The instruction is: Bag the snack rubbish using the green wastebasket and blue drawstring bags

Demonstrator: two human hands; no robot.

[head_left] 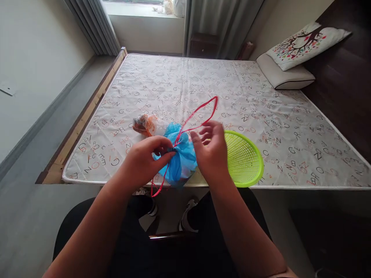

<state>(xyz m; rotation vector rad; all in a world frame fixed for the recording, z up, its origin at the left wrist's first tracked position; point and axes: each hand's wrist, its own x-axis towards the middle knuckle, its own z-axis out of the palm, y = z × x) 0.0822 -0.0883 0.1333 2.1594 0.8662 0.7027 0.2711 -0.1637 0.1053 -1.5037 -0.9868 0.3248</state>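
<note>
A blue plastic bag [176, 164] sits at the near edge of the mattress, gathered into a neck at its top. My left hand [145, 156] is closed, thumb and fingers pinching the gathered neck where a red string [199, 110] goes round it. One loop of the string sticks up and to the right; another part [158, 191] hangs down over the edge. Right of the bag, my right hand [213, 148] has its fingers loosely curled and the thumb apart, close to the upper loop. Whether its fingertips touch the string is hard to see.
A lime-green plastic basket [246, 160] lies tipped beside my right hand. Behind the blue bag is a clear plastic bag with orange-brown contents [146, 124]. The letter-printed mattress [226, 85] has a wooden frame [84, 116] on the left and pillows [308, 46] at far right.
</note>
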